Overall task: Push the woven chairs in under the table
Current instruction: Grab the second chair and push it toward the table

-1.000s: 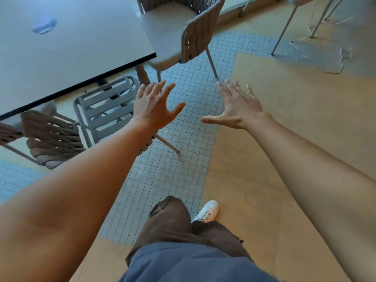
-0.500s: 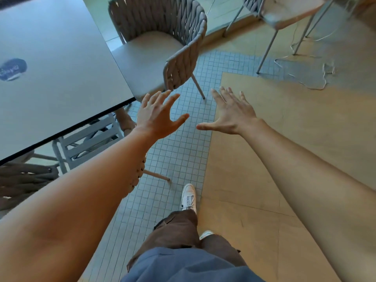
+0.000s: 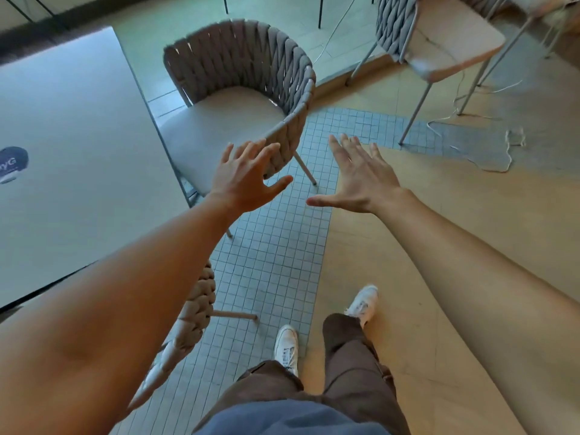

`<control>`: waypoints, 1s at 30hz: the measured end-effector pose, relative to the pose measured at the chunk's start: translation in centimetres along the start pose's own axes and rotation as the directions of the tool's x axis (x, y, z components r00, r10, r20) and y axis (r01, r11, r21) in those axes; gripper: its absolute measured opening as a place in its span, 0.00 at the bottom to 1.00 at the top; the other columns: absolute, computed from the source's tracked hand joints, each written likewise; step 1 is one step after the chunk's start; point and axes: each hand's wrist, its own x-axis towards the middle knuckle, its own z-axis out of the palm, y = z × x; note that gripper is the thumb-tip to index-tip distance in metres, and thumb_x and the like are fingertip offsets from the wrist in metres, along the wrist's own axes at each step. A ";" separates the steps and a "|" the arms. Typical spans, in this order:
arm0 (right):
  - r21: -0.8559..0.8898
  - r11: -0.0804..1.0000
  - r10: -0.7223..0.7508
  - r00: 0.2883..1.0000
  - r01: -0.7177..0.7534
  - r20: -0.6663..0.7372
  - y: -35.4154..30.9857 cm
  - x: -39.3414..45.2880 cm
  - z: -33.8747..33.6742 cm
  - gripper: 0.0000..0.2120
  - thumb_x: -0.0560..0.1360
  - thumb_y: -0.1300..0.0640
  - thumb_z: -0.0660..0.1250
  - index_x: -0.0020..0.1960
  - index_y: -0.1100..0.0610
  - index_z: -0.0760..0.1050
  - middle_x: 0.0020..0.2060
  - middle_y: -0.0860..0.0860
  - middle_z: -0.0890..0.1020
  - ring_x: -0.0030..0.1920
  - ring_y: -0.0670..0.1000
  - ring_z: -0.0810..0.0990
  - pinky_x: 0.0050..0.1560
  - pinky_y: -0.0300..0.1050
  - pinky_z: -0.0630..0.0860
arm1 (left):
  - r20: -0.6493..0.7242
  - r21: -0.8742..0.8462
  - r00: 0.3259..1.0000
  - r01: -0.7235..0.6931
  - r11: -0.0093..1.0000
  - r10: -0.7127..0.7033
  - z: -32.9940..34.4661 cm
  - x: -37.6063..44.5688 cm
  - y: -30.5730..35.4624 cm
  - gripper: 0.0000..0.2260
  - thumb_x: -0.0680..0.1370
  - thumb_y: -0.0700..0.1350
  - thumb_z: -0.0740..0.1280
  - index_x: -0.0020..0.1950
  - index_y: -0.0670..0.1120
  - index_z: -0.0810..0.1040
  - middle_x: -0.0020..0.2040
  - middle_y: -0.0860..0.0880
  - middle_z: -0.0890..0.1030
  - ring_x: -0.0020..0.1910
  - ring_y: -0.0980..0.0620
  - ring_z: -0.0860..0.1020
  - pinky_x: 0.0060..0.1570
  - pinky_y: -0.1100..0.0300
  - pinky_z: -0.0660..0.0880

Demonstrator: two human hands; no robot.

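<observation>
Both arms reach forward toward a woven chair [image 3: 238,98] that stands pulled out from the far side edge of the grey tabletop [image 3: 72,158], its cushioned seat only partly tucked beneath that edge and its curved rope-weave back turned away from it. The left hand [image 3: 248,180] is open with fingers spread, its fingertips at or just short of the near end of the chair's back rim; whether skin touches weave cannot be told from here. The right hand [image 3: 361,180] is also open, palm down and thumb out, hanging over the tiled floor [image 3: 276,252] apart from the chair and holding nothing. A second woven chair [image 3: 185,321] sits at the tabletop's near corner, mostly hidden by the left forearm, and looks already close in. The step in hand seems to be taking hold of the far chair to slide it under. To do it well, both hands should probably settle on the back rim, one on each side of the curve, so the push runs straight at the tabletop edge and the chair does not pivot on one leg. A low, steady shove should let the thin legs glide over the tile joints; the arm ends of the weave may need watching so they clear the tabletop edge.
</observation>
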 end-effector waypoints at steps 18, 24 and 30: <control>0.023 0.952 -0.307 0.948 0.306 0.080 14.5 17.2 -4.9 0.64 0.63 0.14 0.53 0.80 0.51 0.28 0.82 0.55 0.43 0.81 0.55 0.42 0.79 0.63 0.42 | 0.000 -0.025 0.950 0.313 0.950 -0.313 4.0 15.7 6.7 0.34 0.76 0.72 0.58 0.77 0.55 0.64 0.75 0.45 0.70 0.73 0.42 0.67 0.76 0.38 0.54; 0.015 0.931 -0.365 0.925 0.366 0.108 15.6 22.6 -5.2 0.65 0.62 0.13 0.52 0.80 0.51 0.28 0.83 0.55 0.44 0.81 0.54 0.41 0.79 0.62 0.42 | 0.022 -0.027 0.909 0.417 0.909 -0.416 5.7 18.4 5.6 0.35 0.75 0.73 0.57 0.75 0.55 0.66 0.75 0.46 0.70 0.73 0.43 0.68 0.76 0.39 0.54; -0.033 0.894 -0.438 0.888 0.447 0.141 15.6 29.4 -5.1 0.65 0.63 0.13 0.52 0.80 0.53 0.29 0.82 0.56 0.42 0.81 0.54 0.39 0.79 0.62 0.41 | 0.070 -0.013 0.860 0.508 0.861 -0.506 7.3 22.5 2.6 0.37 0.75 0.74 0.54 0.78 0.55 0.62 0.77 0.47 0.67 0.76 0.44 0.64 0.77 0.40 0.53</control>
